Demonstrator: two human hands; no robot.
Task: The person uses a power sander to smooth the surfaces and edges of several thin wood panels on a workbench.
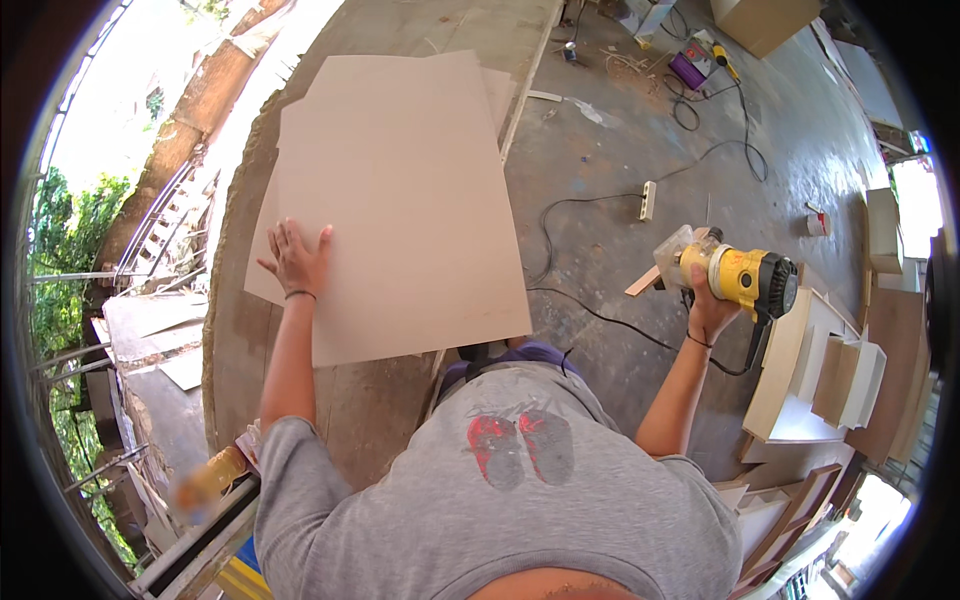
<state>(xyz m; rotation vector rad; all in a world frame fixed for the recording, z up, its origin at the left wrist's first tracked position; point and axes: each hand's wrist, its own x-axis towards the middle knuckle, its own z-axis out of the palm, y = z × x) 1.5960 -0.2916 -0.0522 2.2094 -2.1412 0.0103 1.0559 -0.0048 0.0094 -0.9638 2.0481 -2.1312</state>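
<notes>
My left hand (pixel 297 262) lies flat with spread fingers on the left side of a large beige board (pixel 410 200). That board tops a small stack of similar sheets, whose corners stick out at the left and the far right. Out to the right, my right hand (pixel 708 305) is wrapped round a yellow and black trim router (pixel 738 280) with a clear plastic base. The router is held in the air on its side, apart from the board. Its black cord hangs below my wrist.
The stack rests on a long grey-brown worktop (pixel 350 390). On the floor at right, a white power strip (pixel 648 201) lies among black cables, with a purple machine (pixel 690 68) farther off. A white paint pot (pixel 817 224) and pale wooden cabinet pieces (pixel 800 375) stand at far right.
</notes>
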